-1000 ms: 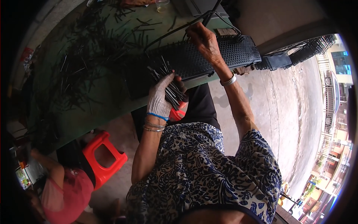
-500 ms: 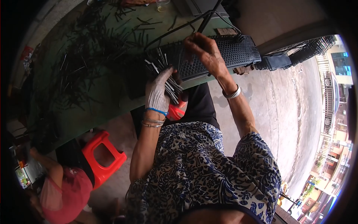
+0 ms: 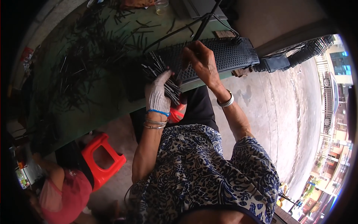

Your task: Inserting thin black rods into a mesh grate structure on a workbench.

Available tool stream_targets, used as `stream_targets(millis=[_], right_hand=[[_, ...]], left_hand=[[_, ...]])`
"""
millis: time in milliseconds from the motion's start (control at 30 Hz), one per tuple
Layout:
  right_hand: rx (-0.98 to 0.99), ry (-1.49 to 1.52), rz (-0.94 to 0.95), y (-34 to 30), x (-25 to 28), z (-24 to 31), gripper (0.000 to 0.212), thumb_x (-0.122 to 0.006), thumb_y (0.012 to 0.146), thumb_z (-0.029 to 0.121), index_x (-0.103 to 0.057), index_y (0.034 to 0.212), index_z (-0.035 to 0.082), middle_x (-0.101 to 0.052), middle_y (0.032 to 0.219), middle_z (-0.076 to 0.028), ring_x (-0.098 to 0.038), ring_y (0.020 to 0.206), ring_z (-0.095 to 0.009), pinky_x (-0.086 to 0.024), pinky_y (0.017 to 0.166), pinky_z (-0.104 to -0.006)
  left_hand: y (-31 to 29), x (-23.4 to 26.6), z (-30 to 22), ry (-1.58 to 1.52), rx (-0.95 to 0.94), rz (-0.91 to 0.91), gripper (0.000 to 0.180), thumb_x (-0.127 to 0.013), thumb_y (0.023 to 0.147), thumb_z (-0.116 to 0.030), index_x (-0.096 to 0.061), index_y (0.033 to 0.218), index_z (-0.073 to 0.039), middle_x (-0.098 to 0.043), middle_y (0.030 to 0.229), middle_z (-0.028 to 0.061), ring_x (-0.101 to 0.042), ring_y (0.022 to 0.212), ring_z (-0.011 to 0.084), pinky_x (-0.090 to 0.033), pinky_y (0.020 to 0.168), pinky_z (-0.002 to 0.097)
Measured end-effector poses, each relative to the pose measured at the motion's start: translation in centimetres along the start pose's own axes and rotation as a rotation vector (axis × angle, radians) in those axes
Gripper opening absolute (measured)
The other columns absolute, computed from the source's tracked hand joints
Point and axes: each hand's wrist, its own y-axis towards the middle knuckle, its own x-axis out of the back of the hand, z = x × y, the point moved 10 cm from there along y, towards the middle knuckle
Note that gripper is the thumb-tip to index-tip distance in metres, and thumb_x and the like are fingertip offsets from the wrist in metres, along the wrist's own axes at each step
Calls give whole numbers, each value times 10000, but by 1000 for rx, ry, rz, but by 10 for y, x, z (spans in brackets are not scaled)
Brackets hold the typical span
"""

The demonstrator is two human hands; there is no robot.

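My left hand (image 3: 158,89), in a pale knitted glove, is closed round a bundle of thin dark rods (image 3: 171,89) that fan out past both sides of the fist. Just right of it, my bare right hand (image 3: 201,61) hangs over a black perforated tray (image 3: 227,56), its fingers bent together toward the tray's rows of small holes. Whatever those fingertips pinch is too dark and small to make out. The tray lies along the right edge of a green table (image 3: 112,115).
A large heap of loose dark rods (image 3: 82,56) spreads over the table's left. Behind the tray stands a black metal arm (image 3: 203,28) with a cable. A clear cup (image 3: 160,8) sits at the back. At lower left are a red stool (image 3: 102,160) and a person in pink (image 3: 67,194).
My right hand has moved slightly down and left over the tray, fingers still bent. The left hand keeps its grip on the rods, with the bundle turned a little.
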Motion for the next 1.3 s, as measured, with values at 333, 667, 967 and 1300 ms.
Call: stream_targets(millis=[333,667,967,1300], right_hand=[[321,-254,-390,25,38,-17,87,-590,920,82,-566,936,-1,-630,780,-53,-603,698,-111,-484,627,-245],[341,-397,-241,36,15,-8,44,-594,882,37,-573,910,11,-643,784,-102,-632,689,-169,-498,642,-274],[494,-987,-195,25,-9,-12,167,-654,847,202,-643,914,49,-607,741,-128,-612,659,-209,-490,643,-280],[-73,-72,311,-8,-8,-16,152,-597,891,129,-597,920,-21,-624,765,-55,-592,675,-123,-472,588,-270]], left_hand=[[-8,3,7,-221,111,207,79,-589,895,-101,-608,972,-89,-639,882,84,-654,810,243,-571,730,428],[-13,3,26,-31,134,193,100,-601,883,-94,-617,971,-48,-639,768,83,-625,616,180,-554,541,328],[-17,-5,20,45,50,184,97,-628,870,-110,-632,943,-47,-631,714,63,-607,547,164,-513,481,284],[-18,-7,27,85,78,195,129,-646,868,-133,-623,951,-37,-668,806,87,-656,653,193,-553,550,319]])
